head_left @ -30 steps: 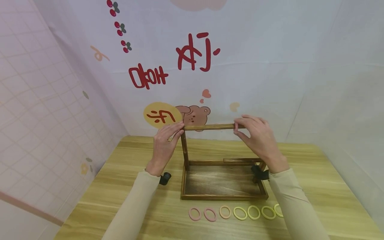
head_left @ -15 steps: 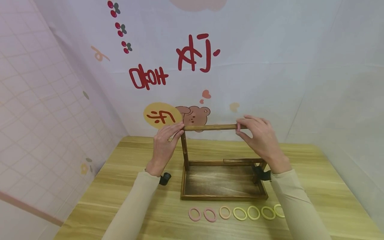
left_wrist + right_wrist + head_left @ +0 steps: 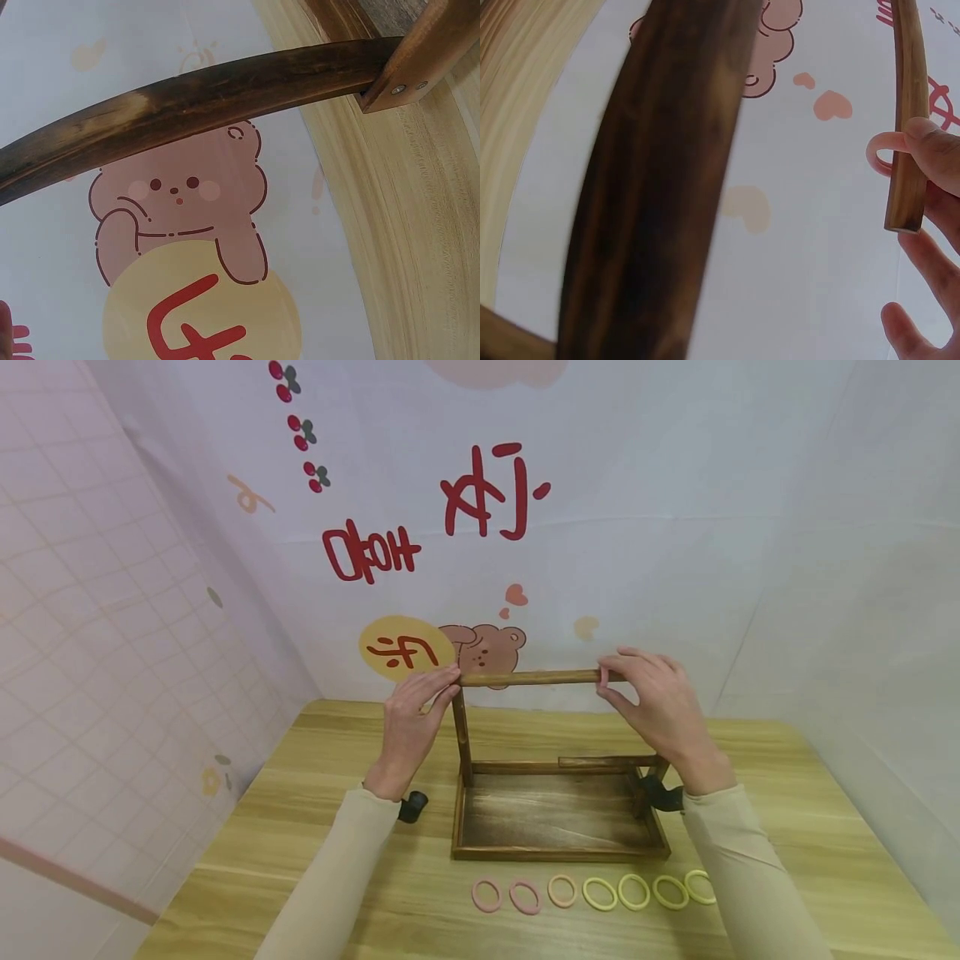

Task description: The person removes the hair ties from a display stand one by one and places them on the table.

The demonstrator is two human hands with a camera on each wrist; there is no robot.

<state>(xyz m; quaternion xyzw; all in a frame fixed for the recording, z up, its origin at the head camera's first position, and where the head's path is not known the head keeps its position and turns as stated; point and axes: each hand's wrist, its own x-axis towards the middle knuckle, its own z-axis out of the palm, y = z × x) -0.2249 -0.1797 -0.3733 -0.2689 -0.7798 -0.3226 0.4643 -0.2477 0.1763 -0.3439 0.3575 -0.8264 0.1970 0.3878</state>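
Observation:
A dark wooden rack (image 3: 558, 855) stands on the table, with a tray-like base, a left post (image 3: 462, 735) and a long top bar (image 3: 525, 678). My left hand (image 3: 414, 714) grips the corner where bar and post meet. A pink ring (image 3: 876, 153) encircles the bar close to its free right end. My right hand (image 3: 651, 703) pinches this ring between thumb and forefinger, other fingers spread in the right wrist view. In the left wrist view the post (image 3: 225, 94) crosses the picture, and only a sliver of the left hand shows at the edge.
In front of the rack lies a row of rings: two pink rings (image 3: 525, 897), an orange ring (image 3: 562, 891) and several yellow rings (image 3: 634, 892). A shorter, lower bar (image 3: 603, 762) juts left from the rack's right side. A printed wall cloth (image 3: 660, 568) hangs behind the table (image 3: 315, 810).
My right hand has slid the pink ring a little to the right along the top bar, toward its free end. The left hand stays at the corner.

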